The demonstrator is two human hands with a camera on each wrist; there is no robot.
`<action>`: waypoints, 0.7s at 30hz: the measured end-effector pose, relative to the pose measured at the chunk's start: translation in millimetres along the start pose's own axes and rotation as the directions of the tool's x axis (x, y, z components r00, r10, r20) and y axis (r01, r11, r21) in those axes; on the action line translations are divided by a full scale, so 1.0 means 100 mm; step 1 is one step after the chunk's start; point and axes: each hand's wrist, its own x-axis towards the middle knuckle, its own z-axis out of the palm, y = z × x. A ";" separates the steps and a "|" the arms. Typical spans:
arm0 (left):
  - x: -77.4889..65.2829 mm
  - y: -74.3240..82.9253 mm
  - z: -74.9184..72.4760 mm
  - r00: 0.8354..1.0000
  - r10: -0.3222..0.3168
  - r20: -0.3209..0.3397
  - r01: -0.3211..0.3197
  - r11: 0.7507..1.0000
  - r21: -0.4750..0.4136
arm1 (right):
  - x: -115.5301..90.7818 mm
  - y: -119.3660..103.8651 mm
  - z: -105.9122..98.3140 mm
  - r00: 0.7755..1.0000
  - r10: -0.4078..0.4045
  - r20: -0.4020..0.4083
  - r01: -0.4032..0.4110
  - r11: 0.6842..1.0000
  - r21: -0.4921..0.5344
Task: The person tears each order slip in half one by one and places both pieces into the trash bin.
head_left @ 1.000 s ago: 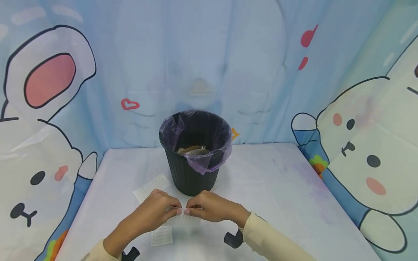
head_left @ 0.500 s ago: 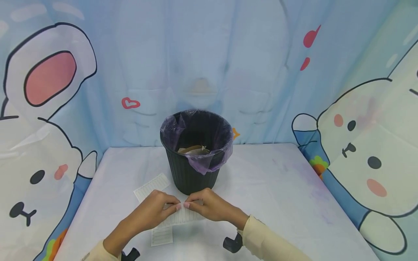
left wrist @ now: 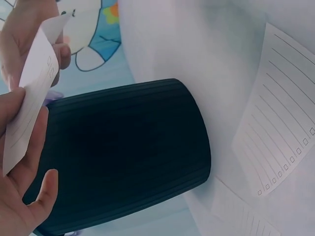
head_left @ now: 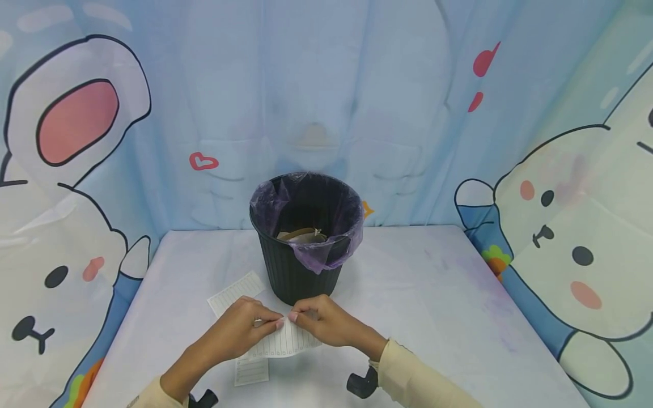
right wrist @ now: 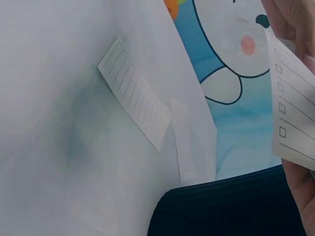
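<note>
A strip of white paper, ruled with lines and small checkboxes, is held up between both hands in front of the bin. My left hand pinches its upper edge between thumb and fingers. Close beside those fingertips, my right hand pinches the same edge. The left wrist view shows the held paper bent, clear of the table. Two more ruled sheets lie flat on the table: one sheet left of the bin, partly behind my left hand, and a smaller-looking sheet below the hands, its top covered by the held paper.
A black ribbed trash bin stands just beyond the hands, lined with a purple plastic bag. Some brown and pale scraps lie inside it. A blue cartoon curtain hangs behind the white-covered table.
The held paper has tilted, so more of its ruled face shows and its lower edge hangs further down. Both hands have stayed almost in place.
</note>
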 end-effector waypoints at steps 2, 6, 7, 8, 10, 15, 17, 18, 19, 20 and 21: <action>0.00 0.01 0.00 0.999 0.021 -0.027 -0.020 0.999 0.031 | 0.00 -0.01 0.00 1.000 0.002 -0.011 -0.002 1.000 0.016; 0.00 0.02 0.01 0.997 0.045 -0.070 -0.041 0.997 0.058 | 0.01 -0.02 0.01 1.000 -0.004 -0.024 0.005 0.999 0.052; -0.01 0.02 0.01 0.996 0.048 -0.078 -0.043 0.997 0.062 | 0.01 -0.02 0.01 1.000 -0.005 -0.025 0.007 0.998 0.062; -0.01 0.03 0.01 0.995 0.050 -0.084 -0.044 0.997 0.065 | 0.01 -0.02 0.01 1.000 -0.007 -0.024 0.008 0.997 0.073; -0.01 0.03 0.01 0.994 0.053 -0.097 -0.046 0.996 0.070 | 0.02 -0.02 0.01 1.000 -0.010 -0.023 0.012 0.996 0.091; -0.02 0.05 0.00 0.987 0.084 -0.135 -0.072 0.993 0.096 | 0.03 -0.01 0.00 1.000 -0.026 -0.017 0.028 0.992 0.127; -0.02 0.05 0.00 0.983 0.103 -0.152 -0.086 0.990 0.113 | 0.04 -0.01 0.00 0.999 -0.038 -0.014 0.040 0.989 0.141; -0.02 0.06 -0.01 0.981 0.111 -0.159 -0.092 0.988 0.121 | 0.04 -0.01 0.00 0.999 -0.044 -0.014 0.046 0.988 0.147; -0.02 0.06 0.00 0.979 0.117 -0.165 -0.096 0.987 0.130 | 0.04 -0.01 0.00 0.999 -0.048 -0.012 0.050 0.987 0.155; -0.02 0.06 0.00 0.978 0.120 -0.171 -0.097 0.986 0.137 | 0.04 0.00 0.00 0.999 -0.050 -0.011 0.051 0.985 0.163; -0.03 0.06 0.00 0.977 0.122 -0.176 -0.098 0.985 0.142 | 0.05 0.00 0.00 0.999 -0.052 -0.010 0.052 0.984 0.171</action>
